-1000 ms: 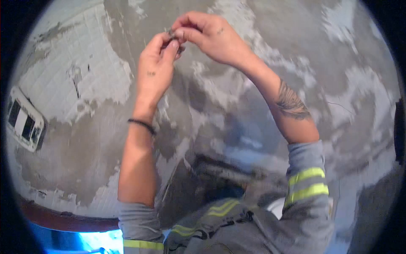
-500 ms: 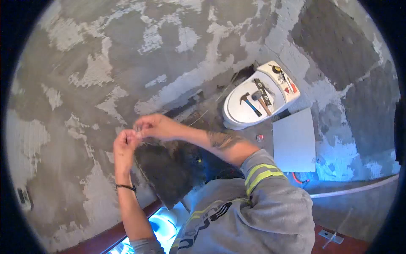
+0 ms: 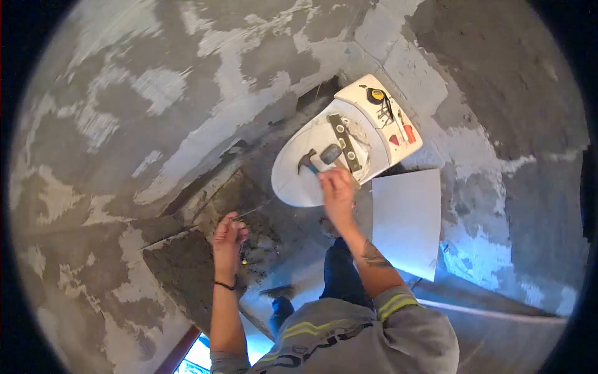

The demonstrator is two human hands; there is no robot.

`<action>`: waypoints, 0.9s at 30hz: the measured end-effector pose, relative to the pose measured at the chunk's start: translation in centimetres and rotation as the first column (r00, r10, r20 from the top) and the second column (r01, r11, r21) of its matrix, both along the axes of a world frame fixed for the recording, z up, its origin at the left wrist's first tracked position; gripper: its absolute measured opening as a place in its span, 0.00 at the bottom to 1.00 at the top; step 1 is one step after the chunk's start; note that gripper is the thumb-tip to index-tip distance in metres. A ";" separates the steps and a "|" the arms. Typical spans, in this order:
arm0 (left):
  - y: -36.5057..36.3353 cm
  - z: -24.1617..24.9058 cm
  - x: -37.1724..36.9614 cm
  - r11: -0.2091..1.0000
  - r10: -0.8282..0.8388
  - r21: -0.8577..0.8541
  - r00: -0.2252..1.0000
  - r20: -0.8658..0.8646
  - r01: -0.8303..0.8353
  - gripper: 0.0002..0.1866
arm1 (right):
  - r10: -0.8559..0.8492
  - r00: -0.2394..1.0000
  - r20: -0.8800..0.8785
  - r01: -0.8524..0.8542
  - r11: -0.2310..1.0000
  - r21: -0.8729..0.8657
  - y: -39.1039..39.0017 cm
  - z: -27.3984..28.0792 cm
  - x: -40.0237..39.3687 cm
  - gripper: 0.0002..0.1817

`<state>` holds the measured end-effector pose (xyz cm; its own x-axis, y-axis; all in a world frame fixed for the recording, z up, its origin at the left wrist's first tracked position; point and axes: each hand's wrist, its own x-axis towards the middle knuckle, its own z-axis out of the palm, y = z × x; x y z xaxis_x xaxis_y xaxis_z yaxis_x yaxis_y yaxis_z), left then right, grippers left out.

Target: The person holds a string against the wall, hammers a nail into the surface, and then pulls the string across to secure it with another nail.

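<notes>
My left hand (image 3: 229, 229) is raised over the floor at the left, fingers bent and pinching a thin string (image 3: 254, 210) that slants up to the right. A white toilet (image 3: 293, 181) stands ahead with tools on its closed lid. My right hand (image 3: 337, 187) is over the lid, its slightly blurred fingers at the handle of a claw hammer (image 3: 308, 162); I cannot tell whether they have closed on it. Beside the hammer lie a mallet (image 3: 331, 153) and a short spirit level (image 3: 344, 142). Part of both handles is hidden behind my right hand.
On the toilet tank sit a tape measure (image 3: 375, 95), an orange-handled tool (image 3: 408, 133) and other small items. A white panel (image 3: 408, 218) lies to the right of the toilet. A dark slab (image 3: 180, 268) lies at the left, against patchy cement walls (image 3: 268, 62).
My hands were together at the left and are now apart. The right has moved over to the hammer on the toilet lid. The view has shifted, bringing the toilet closer to the middle.
</notes>
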<state>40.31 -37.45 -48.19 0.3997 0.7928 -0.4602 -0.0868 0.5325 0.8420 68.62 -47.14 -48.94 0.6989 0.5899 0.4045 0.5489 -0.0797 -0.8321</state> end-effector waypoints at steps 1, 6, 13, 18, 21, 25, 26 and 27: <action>-0.3 -1.3 2.9 0.998 0.036 -0.059 0.999 -0.013 -0.037 0.18 | -0.035 0.994 -0.108 0.012 0.979 -0.202 -0.9 -4.2 3.7 0.03; 0.1 -2.1 13.8 0.986 0.073 -0.151 0.997 0.020 -0.069 0.21 | 0.066 0.994 -0.084 -0.090 0.942 -0.322 -1.1 -14.2 9.5 0.06; 1.0 1.4 17.7 0.996 -0.076 -0.041 0.997 0.026 0.077 0.20 | 0.538 0.828 0.159 -0.539 0.841 -0.037 6.7 3.1 8.2 0.11; -0.3 3.4 16.5 0.991 -0.134 0.017 0.991 -0.007 0.134 0.21 | 0.786 0.473 -0.398 -0.874 0.476 -0.099 7.2 2.9 8.1 0.09; -1.7 3.5 15.5 0.974 -0.219 0.045 0.972 -0.089 0.223 0.20 | 0.797 0.408 -0.445 -0.899 0.435 -0.047 6.2 2.5 7.4 0.07; -4.6 3.5 16.3 0.970 -0.137 0.171 0.971 -0.195 0.171 0.15 | 0.720 0.516 -0.465 -0.847 0.510 -0.150 4.2 2.2 6.2 0.10; -5.0 3.3 16.2 0.932 -0.113 0.280 0.918 -0.381 0.231 0.12 | 0.681 0.568 -0.462 -0.818 0.530 -0.224 3.7 1.4 6.0 0.11; -5.5 3.2 16.1 0.877 -0.063 0.367 0.832 -0.551 0.309 0.10 | 0.640 0.618 -0.456 -0.784 0.546 -0.296 3.2 1.0 5.7 0.11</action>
<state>56.44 -42.93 -44.99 0.3657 0.8895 -0.2740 0.4803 0.0718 0.8742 74.32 -43.89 -47.98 -0.0061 0.9881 -0.1537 0.3522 -0.1417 -0.9251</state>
